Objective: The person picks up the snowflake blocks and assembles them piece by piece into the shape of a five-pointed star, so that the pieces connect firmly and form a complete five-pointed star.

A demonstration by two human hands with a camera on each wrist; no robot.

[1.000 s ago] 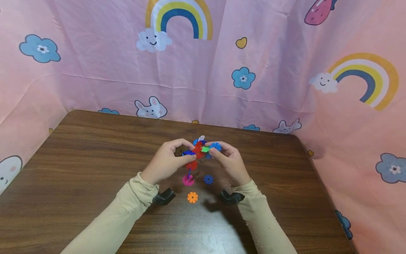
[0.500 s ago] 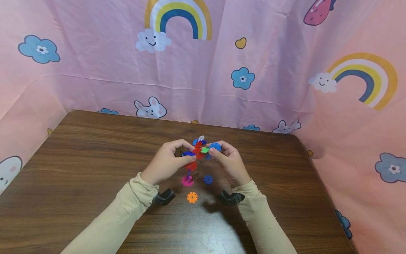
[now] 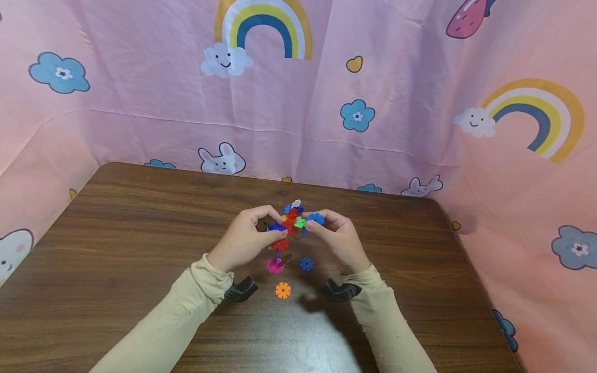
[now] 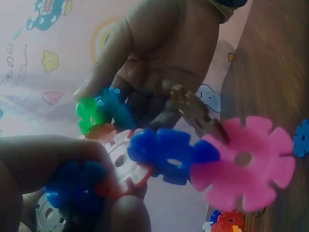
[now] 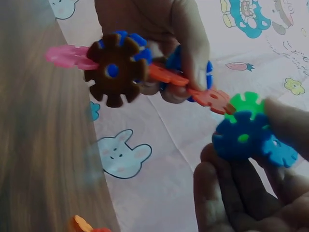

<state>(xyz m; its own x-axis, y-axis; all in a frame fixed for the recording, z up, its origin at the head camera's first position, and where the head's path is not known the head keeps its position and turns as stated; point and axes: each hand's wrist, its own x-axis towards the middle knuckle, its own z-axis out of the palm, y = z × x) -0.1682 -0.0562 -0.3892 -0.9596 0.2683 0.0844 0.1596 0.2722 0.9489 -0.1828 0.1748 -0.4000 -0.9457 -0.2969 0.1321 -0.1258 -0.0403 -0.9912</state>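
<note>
My left hand (image 3: 244, 235) grips a chain of joined, notched plastic discs. A red disc (image 5: 166, 74), a dark blue disc (image 4: 171, 152), a brown disc (image 5: 116, 82) and a pink disc (image 4: 244, 162) belong to it. Between the thumb and fingers of my right hand (image 3: 339, 238) is a green disc (image 5: 246, 102) with a blue disc (image 5: 240, 136) and a smaller-looking blue disc (image 5: 281, 151) joined on. The green disc meets the chain's end red disc (image 5: 212, 100); whether they are slotted together I cannot tell. Fingers partly hide the chain's middle.
On the wooden table (image 3: 140, 223) lie a loose blue disc (image 3: 306, 264) and an orange disc (image 3: 283, 290), nearer than the hands. Beyond the hands several discs gather, including a white disc (image 3: 296, 203). A patterned pink cloth (image 3: 280, 103) hangs behind the table.
The green and blue discs in my right hand have shifted slightly left and down, and the upper blue disc looks more tilted. My left hand has barely moved.
</note>
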